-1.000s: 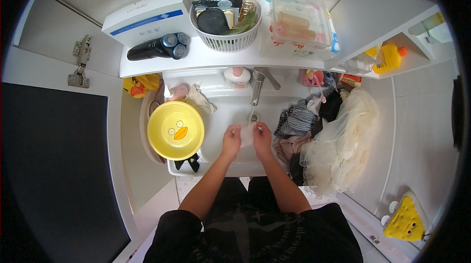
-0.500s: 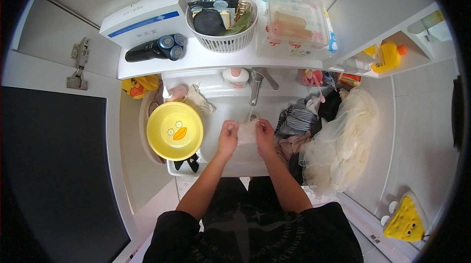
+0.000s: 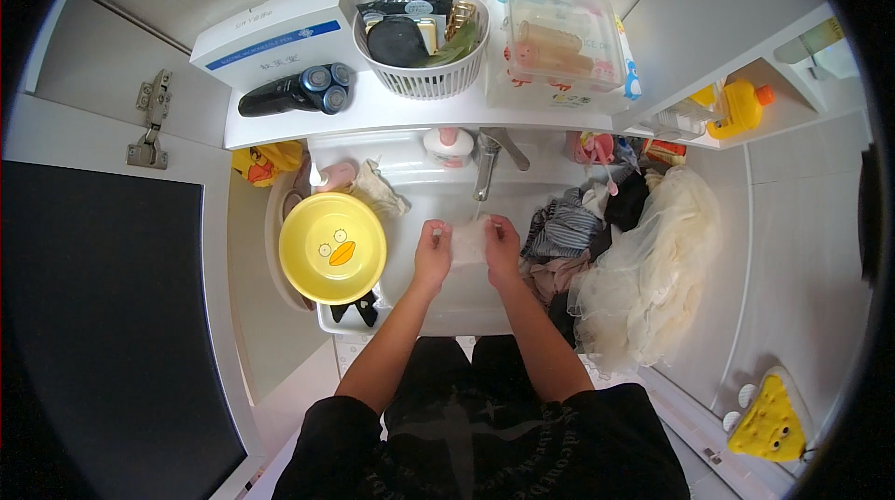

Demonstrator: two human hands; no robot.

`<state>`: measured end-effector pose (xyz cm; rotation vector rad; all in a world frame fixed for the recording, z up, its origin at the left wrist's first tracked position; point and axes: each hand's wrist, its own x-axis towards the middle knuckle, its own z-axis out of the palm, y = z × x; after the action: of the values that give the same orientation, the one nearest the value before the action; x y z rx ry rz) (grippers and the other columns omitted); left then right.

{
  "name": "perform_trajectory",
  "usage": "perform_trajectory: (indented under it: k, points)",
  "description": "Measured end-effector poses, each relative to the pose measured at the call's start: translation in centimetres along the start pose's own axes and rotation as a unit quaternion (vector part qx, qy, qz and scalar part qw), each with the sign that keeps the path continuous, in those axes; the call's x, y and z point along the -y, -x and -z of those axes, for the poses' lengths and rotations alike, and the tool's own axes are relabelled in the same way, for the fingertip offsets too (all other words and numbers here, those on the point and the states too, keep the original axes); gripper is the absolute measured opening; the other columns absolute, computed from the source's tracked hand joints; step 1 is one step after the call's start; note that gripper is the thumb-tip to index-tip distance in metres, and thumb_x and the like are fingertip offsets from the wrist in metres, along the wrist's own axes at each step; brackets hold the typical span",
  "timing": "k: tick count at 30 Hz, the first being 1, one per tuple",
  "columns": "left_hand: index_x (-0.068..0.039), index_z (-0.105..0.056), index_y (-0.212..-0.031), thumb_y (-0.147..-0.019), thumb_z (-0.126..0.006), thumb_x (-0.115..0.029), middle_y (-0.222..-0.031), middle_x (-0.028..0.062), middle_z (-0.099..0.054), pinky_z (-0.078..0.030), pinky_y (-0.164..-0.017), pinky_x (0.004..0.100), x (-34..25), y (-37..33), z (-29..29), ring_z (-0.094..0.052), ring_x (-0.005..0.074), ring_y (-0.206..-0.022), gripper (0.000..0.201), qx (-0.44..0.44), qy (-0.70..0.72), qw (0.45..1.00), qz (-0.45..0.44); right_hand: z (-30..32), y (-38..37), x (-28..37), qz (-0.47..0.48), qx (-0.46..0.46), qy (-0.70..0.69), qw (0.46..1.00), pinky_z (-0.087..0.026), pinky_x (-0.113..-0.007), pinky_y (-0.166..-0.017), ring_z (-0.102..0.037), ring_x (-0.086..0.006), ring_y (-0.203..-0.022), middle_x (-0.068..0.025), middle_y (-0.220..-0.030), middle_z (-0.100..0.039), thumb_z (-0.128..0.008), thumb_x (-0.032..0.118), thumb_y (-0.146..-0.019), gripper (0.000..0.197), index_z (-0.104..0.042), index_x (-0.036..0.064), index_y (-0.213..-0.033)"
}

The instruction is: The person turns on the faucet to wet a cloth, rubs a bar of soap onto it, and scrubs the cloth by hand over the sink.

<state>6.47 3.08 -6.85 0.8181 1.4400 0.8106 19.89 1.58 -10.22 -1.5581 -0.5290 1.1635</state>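
Between my two hands a small pale pinkish-white cloth (image 3: 469,246) is stretched over the white sink (image 3: 424,300). My left hand (image 3: 433,253) is closed on its left edge, and my right hand (image 3: 502,246) grips the right edge. Just beyond the cloth stands the metal faucet (image 3: 484,169), and a thin stream of water runs from it toward the cloth's far edge. What exactly the cloth is cannot be made out.
A yellow basin (image 3: 333,248) with a duck face sits at the sink's left. Dark and striped clothes (image 3: 564,225) and cream tulle fabric (image 3: 657,276) are heaped at the right. A shelf above holds a white basket (image 3: 429,81), an electric shaver (image 3: 298,92) and a clear box (image 3: 564,39).
Both hands have shifted slightly away from me, toward the faucet. The cloth is held a little wider and flatter between them.
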Motion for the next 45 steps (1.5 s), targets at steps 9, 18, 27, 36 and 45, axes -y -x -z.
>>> perform_trajectory:
  k: [9,18,27,36,45]
  points:
    - [-0.012,-0.05,-0.102,-0.098,-0.054,-0.021,-0.069,-0.0024,-0.047,-0.034,-0.053,0.0248,1.4,0.3,0.0,-0.041,0.007,-0.061,0.011,-0.048,0.001,0.999,0.016,-0.8,0.9,0.4,0.048,0.022,0.041,0.998,-0.044,-0.025,-0.073,-0.055,-0.0097,-0.081,-0.0002,-0.091,-0.062,-0.057,0.015,-0.095,0.018,-0.063,0.0031,-0.108]
    - [-0.013,-0.052,-0.098,-0.099,-0.055,-0.023,-0.071,-0.0044,-0.044,-0.036,-0.056,0.0231,0.4,1.4,0.3,-0.04,0.0062,-0.063,0.011,0.006,0.077,0.997,0.016,1.6,-0.2,-0.9,-0.004,0.017,0.051,0.999,-0.048,-0.026,-0.074,-0.059,-0.0121,-0.083,-0.0038,-0.094,-0.065,-0.057,0.006,-0.092,0.019,-0.062,0.0033,-0.11]
    - [-0.013,-0.052,-0.101,-0.098,-0.055,-0.025,-0.073,-0.0037,-0.046,-0.045,-0.068,0.0252,0.7,2.1,-1.1,-0.044,0.0075,-0.067,0.013,0.015,0.203,0.977,0.061,1.1,2.0,-0.8,-0.176,0.043,0.024,0.983,-0.043,-0.031,-0.091,-0.053,-0.0196,-0.109,-0.0078,-0.127,-0.052,-0.052,0.023,-0.095,0.035,-0.053,0.013,-0.129]
    - [-0.011,-0.052,-0.113,-0.096,-0.055,-0.023,-0.093,0.0023,-0.058,-0.047,-0.071,0.027,1.6,2.6,-1.2,-0.055,0.012,-0.079,0.021,-0.023,0.242,0.957,0.159,-0.6,3.0,0.7,-0.265,0.052,-0.288,0.919,-0.045,-0.027,-0.084,-0.058,-0.0151,-0.089,0.0002,-0.1,-0.061,-0.057,0.031,-0.092,0.029,-0.056,0.0112,-0.113]
    - [-0.008,-0.063,-0.115,-0.09,-0.063,-0.03,-0.098,0.012,-0.063,-0.047,-0.079,0.0299,3.5,2.2,-0.5,-0.059,0.0198,-0.092,0.034,-0.028,-0.214,0.976,-0.027,0.0,3.9,-0.7,-0.19,0.074,-0.191,0.96,-0.043,-0.029,-0.083,-0.058,-0.0136,-0.09,-0.0003,-0.098,-0.062,-0.058,0.016,-0.087,0.021,-0.058,0.0096,-0.107]
